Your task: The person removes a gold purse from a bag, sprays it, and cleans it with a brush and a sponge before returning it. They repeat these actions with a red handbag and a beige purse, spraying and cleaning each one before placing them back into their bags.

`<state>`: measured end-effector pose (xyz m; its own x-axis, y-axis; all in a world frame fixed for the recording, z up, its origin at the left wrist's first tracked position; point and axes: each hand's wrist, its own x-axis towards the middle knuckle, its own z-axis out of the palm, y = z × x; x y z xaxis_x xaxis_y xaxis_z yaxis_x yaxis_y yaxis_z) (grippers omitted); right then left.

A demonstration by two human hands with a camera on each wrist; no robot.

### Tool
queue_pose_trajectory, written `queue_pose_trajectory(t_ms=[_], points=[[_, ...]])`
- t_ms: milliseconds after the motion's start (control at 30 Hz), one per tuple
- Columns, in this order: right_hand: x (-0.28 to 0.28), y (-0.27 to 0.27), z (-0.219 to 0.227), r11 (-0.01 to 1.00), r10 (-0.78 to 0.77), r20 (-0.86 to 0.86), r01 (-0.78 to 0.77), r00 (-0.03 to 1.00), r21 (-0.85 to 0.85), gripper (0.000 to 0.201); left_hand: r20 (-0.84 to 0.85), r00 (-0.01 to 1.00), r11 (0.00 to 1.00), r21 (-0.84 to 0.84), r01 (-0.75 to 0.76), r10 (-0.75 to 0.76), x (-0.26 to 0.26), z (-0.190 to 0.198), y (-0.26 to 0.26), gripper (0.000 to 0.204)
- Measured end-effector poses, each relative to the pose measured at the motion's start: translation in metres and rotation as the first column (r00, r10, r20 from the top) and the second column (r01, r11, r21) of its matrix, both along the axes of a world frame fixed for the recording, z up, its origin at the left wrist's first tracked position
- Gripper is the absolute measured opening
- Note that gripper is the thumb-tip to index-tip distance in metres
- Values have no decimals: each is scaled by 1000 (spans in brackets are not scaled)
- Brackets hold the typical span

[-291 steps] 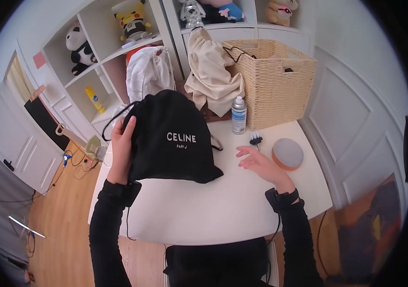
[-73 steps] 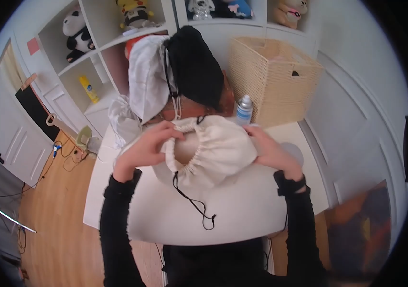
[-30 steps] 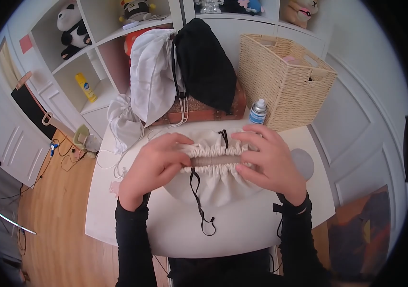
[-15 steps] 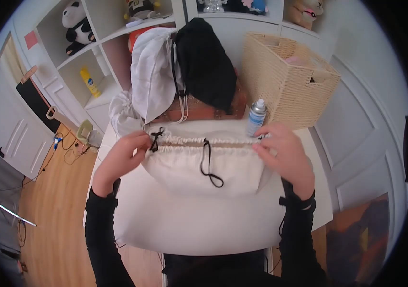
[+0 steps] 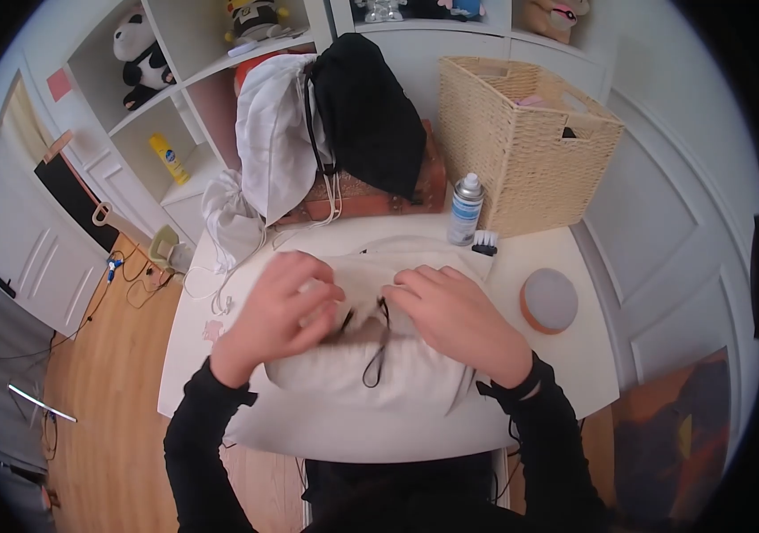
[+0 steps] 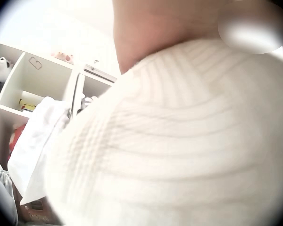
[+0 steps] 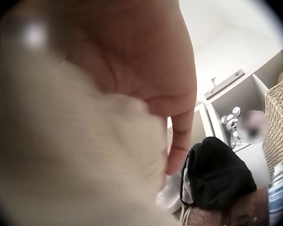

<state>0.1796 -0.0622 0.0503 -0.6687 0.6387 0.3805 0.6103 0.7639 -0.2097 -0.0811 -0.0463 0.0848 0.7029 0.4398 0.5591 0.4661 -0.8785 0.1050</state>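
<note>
A cream drawstring bag (image 5: 419, 377) lies on the white table in front of me, its gathered mouth facing up between my hands. A thin black cord (image 5: 372, 369) loops down over its front. My left hand (image 5: 282, 311) grips the left side of the mouth with bent fingers. From the right, my right hand (image 5: 464, 324) pinches the rim near the cord, its fingertips close to the left ones. Cream cloth of the bag (image 6: 170, 141) fills much of the left wrist view, hiding those fingertips. In the right wrist view the fingers of my right hand (image 7: 141, 61) reach down over the cloth.
Behind, a white cloth bag (image 5: 277, 133) and a black one (image 5: 371, 115) drape over a brown chest (image 5: 433, 178). A spray can (image 5: 466, 213), a brush (image 5: 484, 242) and a wicker basket (image 5: 531, 151) stand right. A round grey-topped object (image 5: 548, 302) lies nearer the table's right edge.
The black bag went from my left hand onto the chest, and the cream bag came to the table front. Lately its stretched mouth has bunched as my hands moved inward.
</note>
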Motion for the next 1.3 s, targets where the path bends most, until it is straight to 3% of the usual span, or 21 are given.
queue_pose_trajectory(t_ms=[67,167,300,367,467,567,633,733,833,933,1000,1100,1267,1300], points=[[5,7,-22,998,-18,126,24,992,-53,29,-102,993,993,-109,52,-63,0,-27,2,13],[15,-2,-17,970,181,-7,-180,983,-165,18,-159,983,973,-225,57,-94,-8,-44,-9,16],[18,-14,-5,969,119,24,-111,993,-221,18,-54,996,931,-362,52,-77,-23,-46,-33,22],[15,-13,-6,971,90,92,-67,992,-231,22,-44,993,941,-327,88,-108,-22,-41,-51,24],[5,-24,-1,960,211,51,-197,976,-199,22,-60,978,922,-350,166,-199,-22,-49,-79,28],[-8,-53,12,890,443,-67,-447,894,-89,22,-169,949,900,-396,184,-268,-26,-67,-104,35],[-11,-71,6,859,470,-8,-459,883,-227,24,-284,916,910,-379,166,-285,-31,-71,-110,43],[-10,-85,-17,852,458,104,-402,883,-335,25,-405,904,981,-184,66,-137,-40,-68,-110,43],[-7,-94,-25,861,432,171,-349,885,-370,23,-469,878,977,-215,-7,-97,-44,-68,-115,29],[1,-98,-19,839,434,199,-314,879,-444,21,-517,841,943,-331,-25,-159,-46,-67,-120,16],[7,-95,6,851,384,199,-262,902,-454,22,-478,865,934,-356,-29,-155,-54,-63,-118,17],[16,-91,40,890,311,332,-151,890,-430,20,-452,888,945,-318,-73,-83,-63,-46,-112,18],[39,-97,106,958,271,211,-242,939,-155,17,-348,937,949,-300,-99,-12,-71,29,-114,24],[43,-99,120,960,274,161,-260,948,-103,17,-308,951,980,-183,-77,17,-73,45,-112,25]])
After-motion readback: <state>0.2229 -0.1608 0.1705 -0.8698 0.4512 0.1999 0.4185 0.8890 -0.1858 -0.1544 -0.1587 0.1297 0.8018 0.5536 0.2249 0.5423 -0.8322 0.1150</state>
